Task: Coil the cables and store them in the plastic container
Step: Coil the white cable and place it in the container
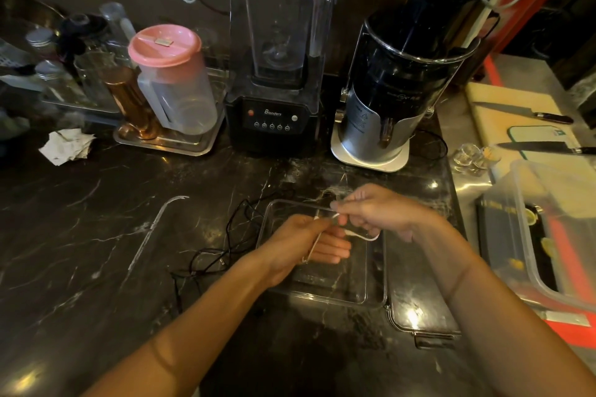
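Observation:
A thin white cable [361, 235] runs between both hands above the clear plastic container [375, 287] on the dark marble counter. My left hand [300, 243] grips one part of it, with a strand hanging down past the fingers. My right hand [374, 211] pinches the cable near its upper end, and a short loop sags below that hand. A black cable [232, 235] lies loose and tangled on the counter just left of the container. The container's lid [419, 309] lies flat to its right.
A blender [274, 106] and a juicer [396, 90] stand behind the container. A pink-lidded jug [171, 80] sits on a metal tray at back left beside crumpled paper [66, 147]. Knives [522, 113] lie on a cutting board at right, near a large plastic tub [529, 235].

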Demonstrator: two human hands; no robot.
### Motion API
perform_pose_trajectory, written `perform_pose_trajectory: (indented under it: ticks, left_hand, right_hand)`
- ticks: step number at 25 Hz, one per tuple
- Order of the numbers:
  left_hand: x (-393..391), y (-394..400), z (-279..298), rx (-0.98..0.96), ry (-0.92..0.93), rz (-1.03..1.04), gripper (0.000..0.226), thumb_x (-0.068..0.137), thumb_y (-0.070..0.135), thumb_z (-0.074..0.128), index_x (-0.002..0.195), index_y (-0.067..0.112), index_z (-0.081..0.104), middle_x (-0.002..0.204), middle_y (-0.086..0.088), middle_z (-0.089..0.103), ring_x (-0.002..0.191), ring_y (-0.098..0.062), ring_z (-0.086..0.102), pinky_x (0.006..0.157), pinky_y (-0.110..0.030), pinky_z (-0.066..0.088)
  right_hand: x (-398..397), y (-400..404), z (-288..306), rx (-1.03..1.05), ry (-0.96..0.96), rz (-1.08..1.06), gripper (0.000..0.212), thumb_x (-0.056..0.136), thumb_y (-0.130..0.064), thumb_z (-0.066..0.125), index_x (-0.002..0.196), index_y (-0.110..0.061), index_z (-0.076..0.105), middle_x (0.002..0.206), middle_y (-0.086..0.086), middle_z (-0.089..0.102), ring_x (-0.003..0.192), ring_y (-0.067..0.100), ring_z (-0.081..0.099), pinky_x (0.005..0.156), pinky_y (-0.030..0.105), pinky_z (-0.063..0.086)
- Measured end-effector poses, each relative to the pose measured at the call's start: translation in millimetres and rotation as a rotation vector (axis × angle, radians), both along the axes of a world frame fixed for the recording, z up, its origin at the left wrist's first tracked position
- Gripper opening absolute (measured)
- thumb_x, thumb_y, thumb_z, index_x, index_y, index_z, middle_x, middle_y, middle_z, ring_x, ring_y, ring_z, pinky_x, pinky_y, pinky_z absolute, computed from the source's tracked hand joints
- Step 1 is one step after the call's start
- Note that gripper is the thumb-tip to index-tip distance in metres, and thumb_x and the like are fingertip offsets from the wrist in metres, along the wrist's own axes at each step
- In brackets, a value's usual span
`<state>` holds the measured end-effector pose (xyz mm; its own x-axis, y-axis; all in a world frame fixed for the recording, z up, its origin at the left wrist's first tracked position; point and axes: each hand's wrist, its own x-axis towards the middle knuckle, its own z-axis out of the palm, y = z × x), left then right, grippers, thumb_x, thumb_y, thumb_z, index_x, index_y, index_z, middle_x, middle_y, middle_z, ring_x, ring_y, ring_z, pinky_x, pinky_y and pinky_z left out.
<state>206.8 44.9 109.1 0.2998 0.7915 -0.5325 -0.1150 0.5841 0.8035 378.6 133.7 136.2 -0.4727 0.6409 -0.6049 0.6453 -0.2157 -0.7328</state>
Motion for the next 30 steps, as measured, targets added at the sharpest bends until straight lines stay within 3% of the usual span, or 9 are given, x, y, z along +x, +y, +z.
perform_pose_trajectory:
  ticks: [6, 8, 10, 12, 15, 19, 21, 26, 30]
  left_hand:
    - [0.9, 15.0, -0.7, 0.077, -0.022, 0.312, 0.040, 0.107, 0.030, 0.043, 0.111, 0.002, 0.072, 0.086, -0.010, 0.076, 0.084, -0.021, 0.073, 0.086, -0.036, 0.055]
    - [1.3, 16.8, -0.7, 0.102, -0.010, 0.382, 0.038, 0.107, 0.030, 0.043, 0.111, 0.005, 0.071, 0.094, -0.008, 0.079, 0.092, -0.022, 0.075, 0.089, -0.036, 0.055]
    - [2.3, 17.8, 1.0, 0.074, -0.191, 0.468, 0.036, 0.108, 0.026, 0.041, 0.116, 0.001, 0.067, 0.107, -0.016, 0.077, 0.101, -0.025, 0.074, 0.089, -0.033, 0.058]
    - [2.8, 19.6, 3.1, 0.026, -0.383, 0.526, 0.034, 0.108, 0.022, 0.041, 0.114, 0.000, 0.066, 0.095, -0.014, 0.076, 0.086, -0.020, 0.074, 0.077, -0.025, 0.059]
    - [3.4, 18.5, -2.7, -0.044, -0.480, 0.549, 0.027, 0.105, 0.023, 0.043, 0.096, 0.010, 0.064, 0.061, 0.006, 0.050, 0.050, -0.004, 0.044, 0.047, -0.016, 0.037]
    - [7.1, 13.1, -10.6, -0.092, -0.526, 0.525, 0.028, 0.104, 0.025, 0.045, 0.083, 0.015, 0.059, 0.056, 0.009, 0.032, 0.044, -0.006, 0.025, 0.043, -0.019, 0.022]
    - [7.3, 12.5, -10.5, -0.099, -0.579, 0.513, 0.030, 0.104, 0.026, 0.045, 0.079, 0.016, 0.058, 0.054, 0.009, 0.031, 0.043, -0.006, 0.024, 0.044, -0.020, 0.021]
    - [4.0, 14.8, -3.4, -0.077, -0.631, 0.495, 0.032, 0.102, 0.029, 0.047, 0.072, 0.019, 0.055, 0.054, 0.009, 0.029, 0.047, -0.006, 0.024, 0.051, -0.020, 0.027]
    - [1.6, 13.2, -1.9, -0.032, -0.591, 0.463, 0.035, 0.103, 0.029, 0.045, 0.070, 0.019, 0.051, 0.052, 0.008, 0.028, 0.046, -0.007, 0.025, 0.045, -0.021, 0.028]
  right_hand:
    - [-28.7, -49.9, 13.6, 0.160, 0.118, -0.202, 0.035, 0.110, -0.026, 0.046, 0.083, -0.012, 0.063, 0.060, 0.001, 0.058, 0.043, 0.009, 0.046, 0.051, 0.028, 0.043]
    - [-31.8, -70.0, 11.6, 0.127, 0.169, -0.252, 0.032, 0.110, -0.025, 0.044, 0.086, -0.016, 0.063, 0.059, 0.000, 0.060, 0.045, 0.010, 0.047, 0.049, 0.025, 0.043]
    - [-33.6, -89.6, 1.1, 0.085, 0.224, -0.271, 0.031, 0.110, -0.025, 0.044, 0.088, -0.016, 0.063, 0.059, -0.003, 0.056, 0.045, 0.009, 0.041, 0.045, 0.021, 0.033]
    - [-31.5, -103.0, -17.0, 0.030, 0.269, -0.333, 0.032, 0.109, -0.029, 0.046, 0.088, -0.016, 0.066, 0.057, -0.006, 0.049, 0.047, 0.007, 0.037, 0.045, 0.021, 0.027]
    - [-21.3, -105.7, -36.5, -0.108, 0.355, -0.468, 0.028, 0.108, -0.029, 0.050, 0.093, -0.012, 0.067, 0.055, -0.005, 0.039, 0.047, 0.010, 0.028, 0.044, 0.024, 0.020]
    - [-15.7, -97.6, -35.1, -0.114, 0.417, -0.393, 0.013, 0.106, -0.011, 0.053, 0.112, -0.008, 0.064, 0.071, 0.003, 0.058, 0.054, 0.010, 0.046, 0.051, 0.028, 0.047]
    - [-19.7, -95.8, -30.5, -0.083, 0.428, -0.410, 0.015, 0.103, -0.008, 0.055, 0.117, -0.011, 0.061, 0.081, 0.004, 0.063, 0.056, 0.010, 0.049, 0.050, 0.028, 0.045]
    - [-32.3, -100.1, -27.2, 0.211, 0.387, -0.384, 0.034, 0.090, -0.043, 0.069, 0.114, -0.020, 0.062, 0.091, -0.004, 0.068, 0.080, 0.009, 0.063, 0.074, 0.030, 0.052]
    - [-34.2, -100.9, -26.4, 0.084, 0.536, -0.526, 0.027, 0.102, -0.037, 0.055, 0.110, -0.012, 0.061, 0.071, -0.003, 0.057, 0.048, 0.004, 0.044, 0.043, 0.018, 0.034]
